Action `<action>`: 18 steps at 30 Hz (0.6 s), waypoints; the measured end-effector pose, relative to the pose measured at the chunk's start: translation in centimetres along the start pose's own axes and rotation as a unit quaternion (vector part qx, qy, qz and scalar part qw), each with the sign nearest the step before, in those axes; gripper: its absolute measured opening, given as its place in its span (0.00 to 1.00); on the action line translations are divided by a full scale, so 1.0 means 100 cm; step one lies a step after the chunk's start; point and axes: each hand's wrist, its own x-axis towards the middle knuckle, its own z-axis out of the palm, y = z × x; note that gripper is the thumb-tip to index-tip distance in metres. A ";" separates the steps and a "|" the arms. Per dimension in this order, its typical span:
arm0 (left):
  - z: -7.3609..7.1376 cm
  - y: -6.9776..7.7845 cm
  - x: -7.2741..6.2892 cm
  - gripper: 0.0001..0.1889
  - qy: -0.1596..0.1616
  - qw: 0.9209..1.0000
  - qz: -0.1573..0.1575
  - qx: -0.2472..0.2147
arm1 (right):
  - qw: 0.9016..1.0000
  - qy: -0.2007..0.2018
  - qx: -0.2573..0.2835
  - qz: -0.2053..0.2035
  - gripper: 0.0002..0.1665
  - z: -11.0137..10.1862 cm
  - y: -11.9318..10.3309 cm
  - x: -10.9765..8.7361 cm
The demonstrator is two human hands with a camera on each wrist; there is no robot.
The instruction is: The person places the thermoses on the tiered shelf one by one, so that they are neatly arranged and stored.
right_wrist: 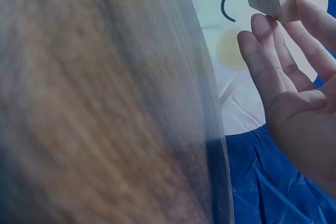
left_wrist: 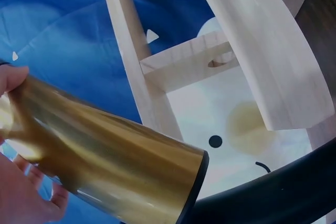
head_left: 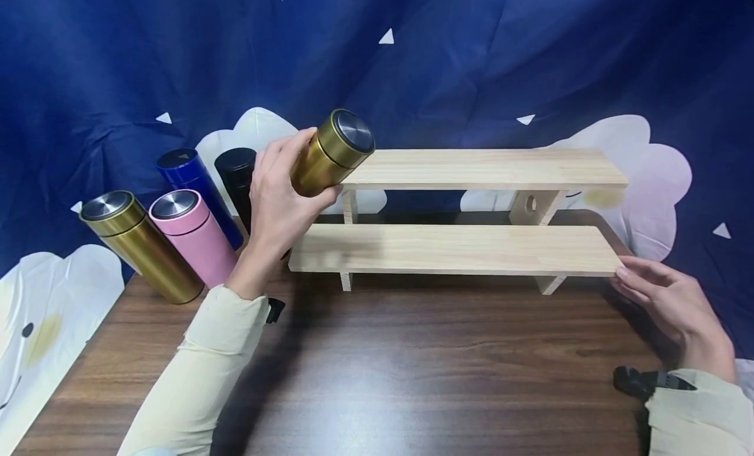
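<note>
My left hand (head_left: 278, 197) grips a gold thermos (head_left: 321, 165) with a silver-topped lid, fingers and thumb wrapped round its body. It is tilted, lid toward the upper right, in the air by the left end of a two-tier wooden shelf (head_left: 453, 250). In the left wrist view the thermos (left_wrist: 121, 150) shows its dark base edge, pointing at the lower right. My right hand (head_left: 677, 305) holds the right front corner of the lower board between thumb and fingers. The right wrist view shows the fingertips (right_wrist: 260, 22) right at the board's end.
At the left of the brown table (head_left: 412, 364) stand another gold thermos (head_left: 147, 253), a pink thermos (head_left: 197, 240), a blue thermos (head_left: 203, 188) and a black thermos (head_left: 235, 175), partly behind my left hand. A blue patterned cloth (head_left: 448, 70) hangs behind the shelf.
</note>
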 end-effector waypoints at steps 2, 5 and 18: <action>0.002 0.001 0.001 0.38 -0.002 1.000 0.000 0.006 | 1.000 -0.005 0.003 -0.004 0.18 0.000 0.000 0.000; 0.004 0.003 0.004 0.37 -0.003 1.000 0.005 0.015 | 1.000 -0.006 0.008 -0.006 0.18 0.001 0.000 -0.001; 0.014 0.009 0.022 0.37 0.002 1.000 0.001 0.028 | 0.996 0.061 -0.057 0.034 0.14 0.005 -0.001 0.002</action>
